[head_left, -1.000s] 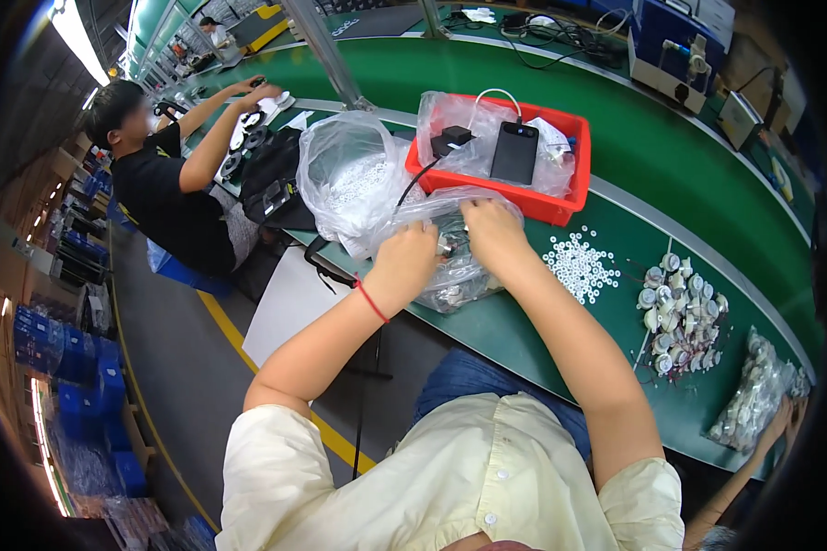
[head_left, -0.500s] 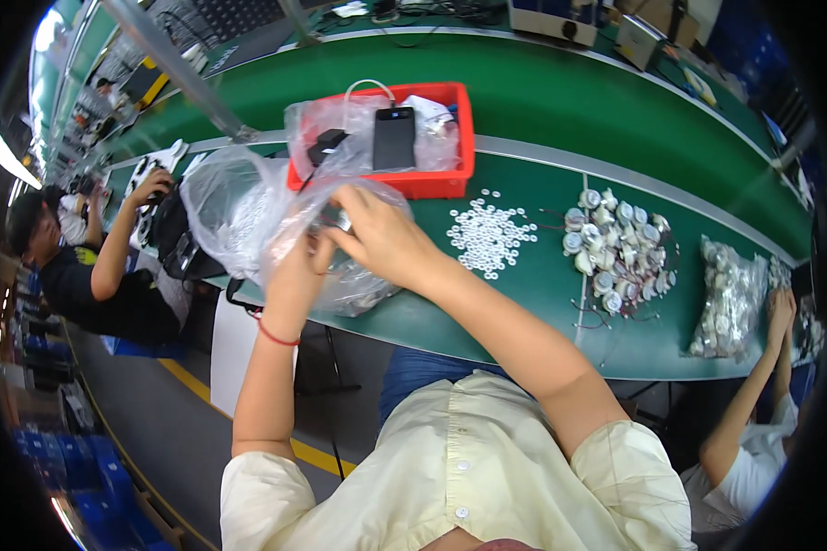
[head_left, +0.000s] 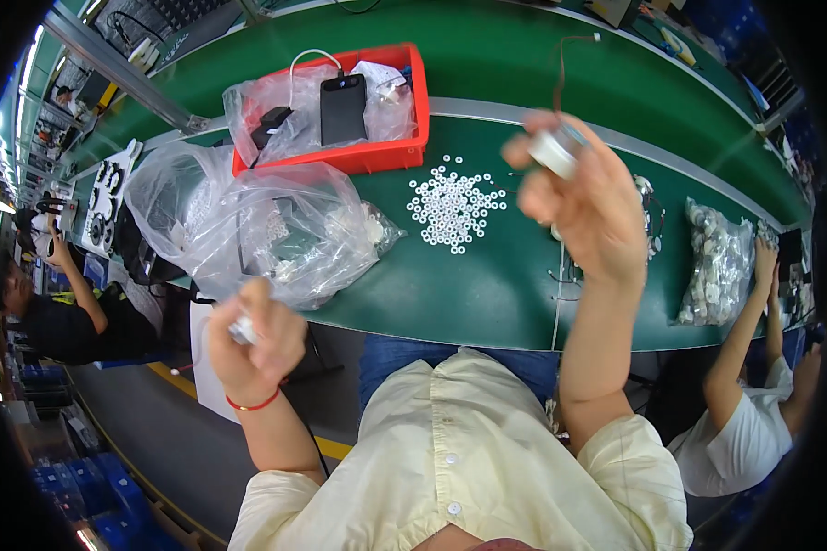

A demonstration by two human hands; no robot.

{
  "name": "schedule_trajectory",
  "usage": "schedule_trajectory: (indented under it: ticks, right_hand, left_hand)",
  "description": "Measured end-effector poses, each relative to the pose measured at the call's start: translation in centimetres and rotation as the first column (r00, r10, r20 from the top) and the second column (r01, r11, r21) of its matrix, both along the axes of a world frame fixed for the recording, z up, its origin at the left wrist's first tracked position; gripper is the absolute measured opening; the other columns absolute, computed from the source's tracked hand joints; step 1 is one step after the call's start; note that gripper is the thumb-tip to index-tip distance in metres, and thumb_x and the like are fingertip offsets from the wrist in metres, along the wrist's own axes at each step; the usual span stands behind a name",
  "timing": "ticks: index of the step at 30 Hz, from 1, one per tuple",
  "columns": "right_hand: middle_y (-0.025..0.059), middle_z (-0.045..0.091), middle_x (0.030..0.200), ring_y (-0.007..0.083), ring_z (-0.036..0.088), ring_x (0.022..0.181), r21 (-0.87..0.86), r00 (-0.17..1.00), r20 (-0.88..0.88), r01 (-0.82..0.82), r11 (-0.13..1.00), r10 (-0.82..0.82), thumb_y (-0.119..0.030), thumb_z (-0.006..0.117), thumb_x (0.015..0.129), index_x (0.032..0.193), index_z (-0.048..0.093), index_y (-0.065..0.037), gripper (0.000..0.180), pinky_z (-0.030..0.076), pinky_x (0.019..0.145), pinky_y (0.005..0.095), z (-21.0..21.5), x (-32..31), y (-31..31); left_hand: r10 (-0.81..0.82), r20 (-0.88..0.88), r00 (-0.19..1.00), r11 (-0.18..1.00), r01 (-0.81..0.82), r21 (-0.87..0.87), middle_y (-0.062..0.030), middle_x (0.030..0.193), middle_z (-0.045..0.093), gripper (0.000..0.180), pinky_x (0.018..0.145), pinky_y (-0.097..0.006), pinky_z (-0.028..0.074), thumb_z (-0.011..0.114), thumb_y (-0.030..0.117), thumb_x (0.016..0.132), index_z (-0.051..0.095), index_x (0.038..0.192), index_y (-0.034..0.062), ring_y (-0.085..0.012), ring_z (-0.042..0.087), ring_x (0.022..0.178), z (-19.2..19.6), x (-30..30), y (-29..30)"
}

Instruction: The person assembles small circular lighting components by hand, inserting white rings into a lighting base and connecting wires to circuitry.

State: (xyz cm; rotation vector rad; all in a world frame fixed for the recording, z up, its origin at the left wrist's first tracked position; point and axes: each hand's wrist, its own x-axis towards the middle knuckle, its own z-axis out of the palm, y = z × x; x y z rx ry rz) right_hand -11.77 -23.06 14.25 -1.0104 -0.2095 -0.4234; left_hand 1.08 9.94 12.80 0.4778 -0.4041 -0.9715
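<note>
My right hand is raised over the table, its fingers closed round a small round white-and-silver motor. A thin reddish wire with a small white plug stands up from this motor. Closer to my body, my left hand is closed on a small white-and-silver part, blurred and mostly covered by the fingers. Beside and beyond the left hand lies a clear plastic bag with white parts inside. Many small white rings lie loose between the two hands.
A red bin holds a black power bank and plastic bags. Behind my right hand, a pile of wired motors partly shows. Farther right stands a filled clear bag. Co-workers sit at both sides of the green table.
Both hands have come out of the clear bag and moved apart. The right one has swung right and up with a motor; the left has drawn back toward my body. The view has shifted slightly.
</note>
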Motion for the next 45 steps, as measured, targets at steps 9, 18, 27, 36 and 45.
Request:
schedule_trajectory:
  ticks: [9,18,27,36,45]
  right_hand:
    - [0.0142,0.061,0.105,0.0168,0.064,0.083,-0.196,0.790,-0.297,0.499,0.844,-0.537,0.004,0.066,0.084,0.102,0.053,-0.005,0.024,0.053,0.069,0.0280,-9.6,-5.0,4.3]
    - [0.0084,0.060,0.079,0.0270,0.059,0.071,-0.964,0.688,0.064,0.230,0.134,-0.723,-0.006,0.071,0.082,0.102,0.070,-0.006,0.020,0.049,0.062,0.0372,-13.2,-1.9,7.5]
    - [0.0103,0.060,0.081,0.0273,0.061,0.070,-0.969,0.648,0.029,0.205,0.137,-0.761,-0.007,0.071,0.083,0.090,0.067,-0.002,0.009,0.050,0.061,0.0379,-13.3,-0.2,7.7]
    - [0.0042,0.057,0.062,0.0142,0.054,0.053,-0.763,0.530,-0.546,0.005,0.646,-0.648,-0.011,0.070,0.087,0.085,0.059,0.000,0.015,0.042,0.052,0.0277,-11.3,-1.2,4.4]
    - [0.0084,0.053,0.107,0.0137,0.054,0.088,-0.631,0.756,-0.584,-0.194,0.751,-0.295,-0.002,0.065,0.086,0.106,0.050,-0.003,0.025,0.044,0.076,0.0272,-7.7,-7.5,6.2]
  left_hand:
    - [-0.182,0.733,0.655,0.725,-0.415,0.550,-0.0084,0.079,0.067,0.008,0.058,-0.027,0.046,0.061,0.001,0.087,0.067,0.093,0.0002,-0.0139,0.062,0.065,-5.5,-5.4,-7.6]
    - [-0.336,0.941,-0.041,0.473,-0.871,0.132,-0.0040,0.075,0.063,0.014,0.056,-0.033,0.048,0.073,0.010,0.079,0.074,0.093,0.0101,-0.0221,0.059,0.064,-9.6,-5.9,-11.6]
    - [-0.299,0.954,0.018,0.383,-0.913,0.138,-0.0015,0.076,0.060,0.013,0.056,-0.033,0.049,0.074,0.011,0.077,0.074,0.090,0.0119,-0.0203,0.061,0.066,-10.7,-5.7,-11.7]
    - [-0.263,0.963,0.052,0.422,-0.892,0.164,-0.0025,0.077,0.060,0.013,0.056,-0.033,0.049,0.073,0.010,0.077,0.074,0.090,0.0112,-0.0218,0.061,0.067,-10.5,-5.3,-11.5]
    - [-0.189,0.641,0.744,0.795,-0.267,0.544,-0.0040,0.082,0.059,0.035,0.065,-0.027,0.047,0.070,0.006,0.086,0.066,0.121,0.0060,-0.0117,0.055,0.070,-8.0,-6.9,-11.0]
